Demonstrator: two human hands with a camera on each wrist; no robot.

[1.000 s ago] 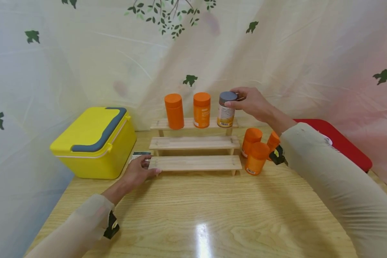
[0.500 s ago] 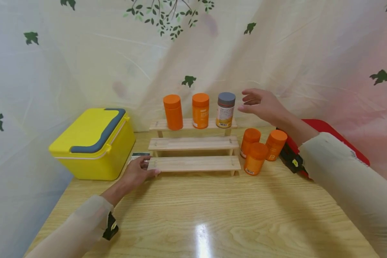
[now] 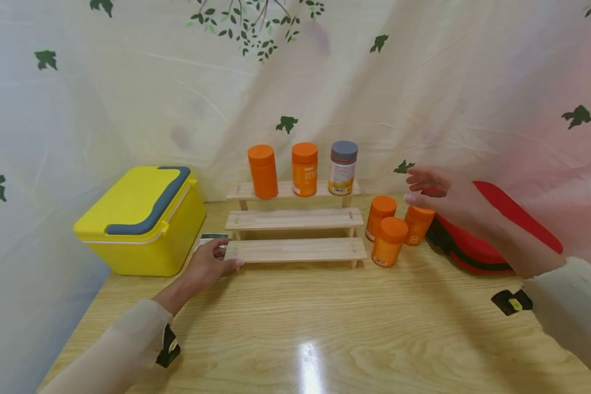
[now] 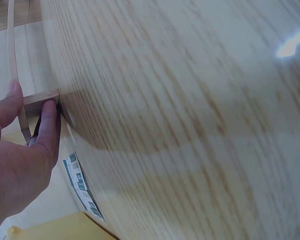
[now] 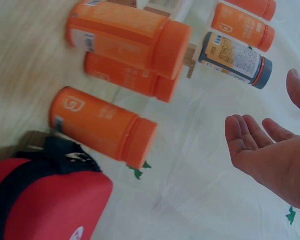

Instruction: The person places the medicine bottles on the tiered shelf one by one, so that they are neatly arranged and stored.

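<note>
Here the left hand pinches the rack, the right hand half-curled.

High forward-down head view, close sideways wrist views, table in all.

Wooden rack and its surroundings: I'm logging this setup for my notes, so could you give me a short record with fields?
Rack: three-tier wooden rack, standing on the table
Top tier, left to right: plain-sided orange jar, labelled orange jar, gray-capped jar, all upright
Right of rack: three orange-capped jars, upright on the table
Left hand: left hand grips the bottom tier's left end
Right hand: right hand in the air, holding nothing
Far left: yellow cooler box
Far right: red bag with black trim
</note>
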